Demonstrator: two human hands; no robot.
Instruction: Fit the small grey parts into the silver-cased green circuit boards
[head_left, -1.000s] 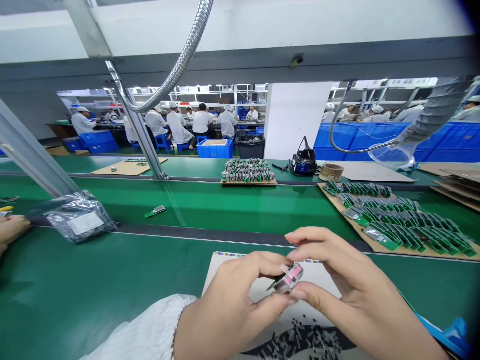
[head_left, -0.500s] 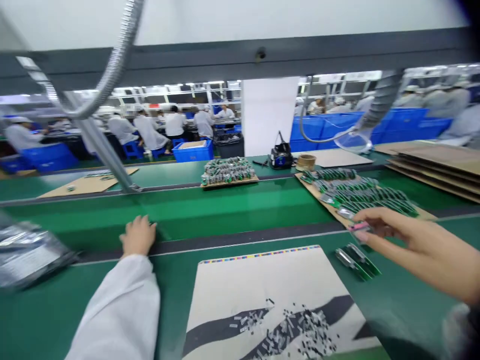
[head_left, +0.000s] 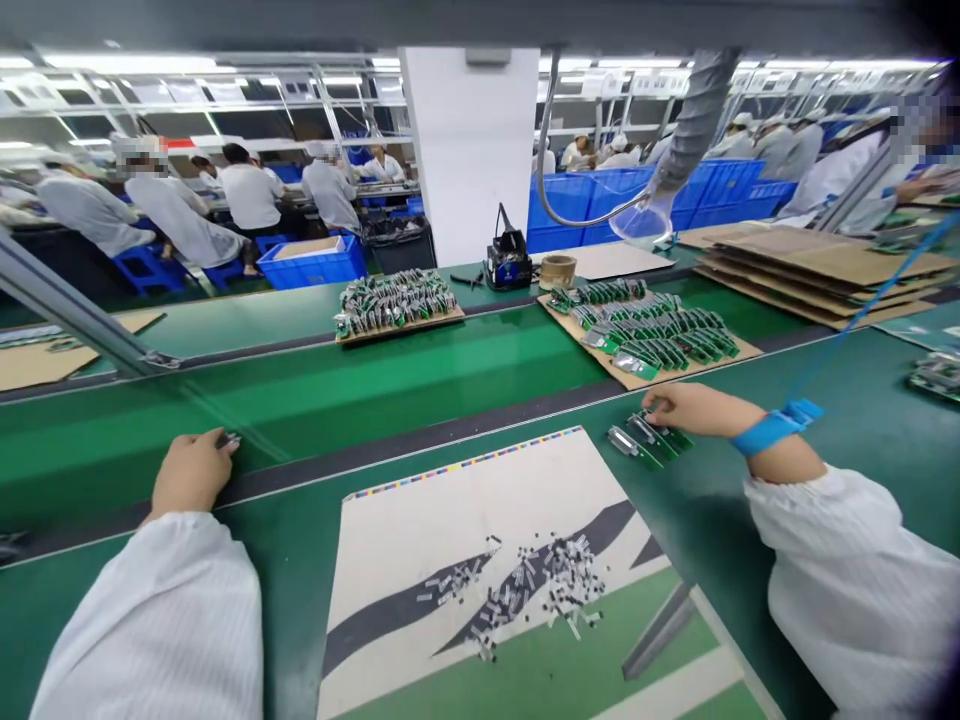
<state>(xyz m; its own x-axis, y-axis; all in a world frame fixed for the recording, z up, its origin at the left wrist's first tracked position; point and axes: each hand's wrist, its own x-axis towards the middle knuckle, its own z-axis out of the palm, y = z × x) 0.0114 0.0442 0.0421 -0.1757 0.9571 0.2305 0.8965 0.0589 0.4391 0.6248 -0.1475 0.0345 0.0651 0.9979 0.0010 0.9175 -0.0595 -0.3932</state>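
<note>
My left hand reaches out to the edge of the green conveyor belt, its fingers curled over a small green board lying there. My right hand, with a blue wrist strap, rests its closed fingertips on a short row of small green circuit boards on the bench, right of a printed paper sheet. A heap of several tiny metal parts lies on that sheet in front of me.
A cardboard tray of finished green boards sits beyond my right hand; another tray is farther back. Stacked cardboard sheets lie far right. A black tool, tape roll and hose with funnel stand behind. Other workers sit in the background.
My hands parted from the pink-topped piece held between them. The right hand carried it right and down onto the row of boards; the left reached out to the belt. The camera tilted down.
</note>
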